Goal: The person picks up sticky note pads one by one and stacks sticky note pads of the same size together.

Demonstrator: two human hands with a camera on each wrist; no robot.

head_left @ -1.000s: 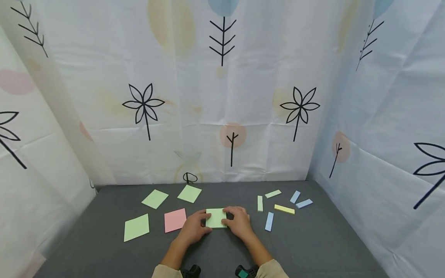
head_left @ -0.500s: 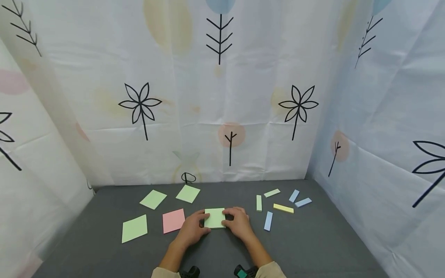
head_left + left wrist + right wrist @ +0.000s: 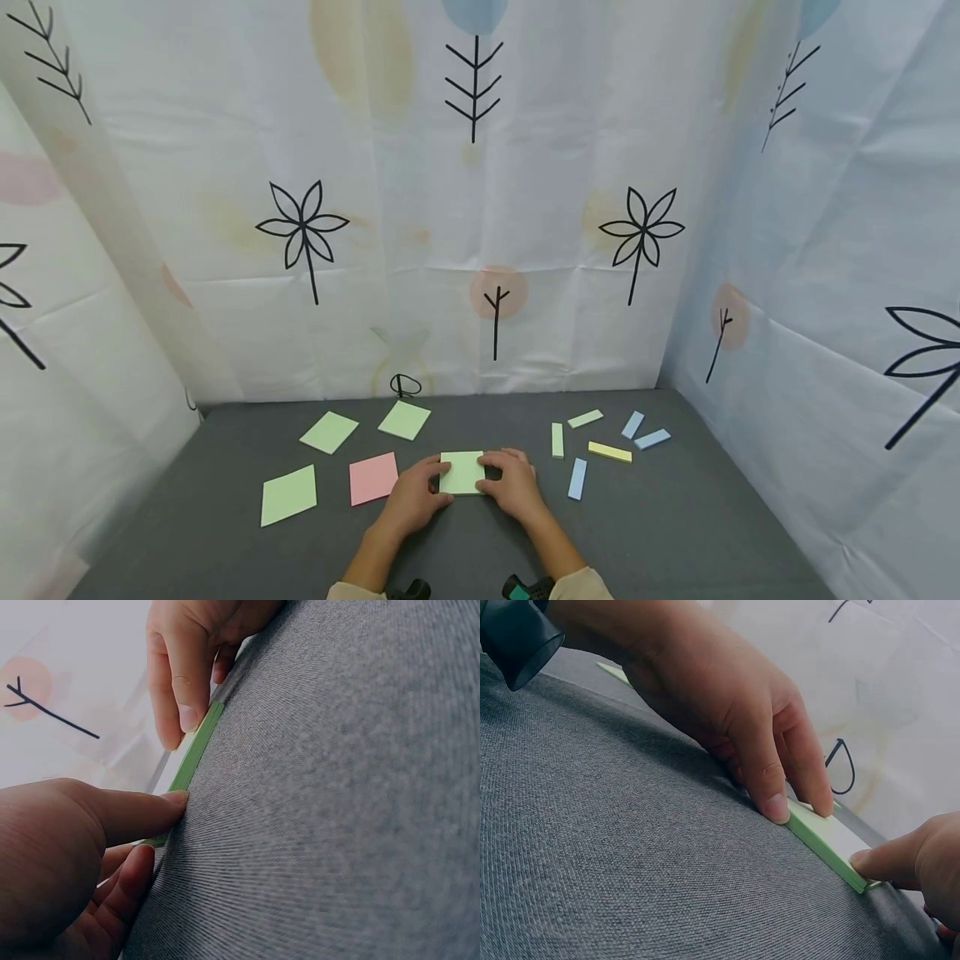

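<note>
A thick pad of light green sticky notes [image 3: 461,474] lies flat on the grey table, between the two hands. My left hand [image 3: 412,497] grips the pad's left side, thumb at the near edge and a fingertip on top. On the other side my right hand [image 3: 516,485] holds the right edge between thumb and fingers. In the left wrist view the pad's green side [image 3: 199,750] shows as a narrow strip, with the left thumb touching it. The right wrist view shows the pad's side [image 3: 821,841] and both thumbs; part of the right hand [image 3: 930,862] is cut off.
Left of the hands lie a pink square note [image 3: 372,478] and green ones [image 3: 289,495], [image 3: 330,432], [image 3: 405,419]. Several narrow strips are to the right, among them a yellow one [image 3: 610,452] and a blue one [image 3: 577,479]. A patterned curtain [image 3: 555,333] surrounds the table [image 3: 637,533].
</note>
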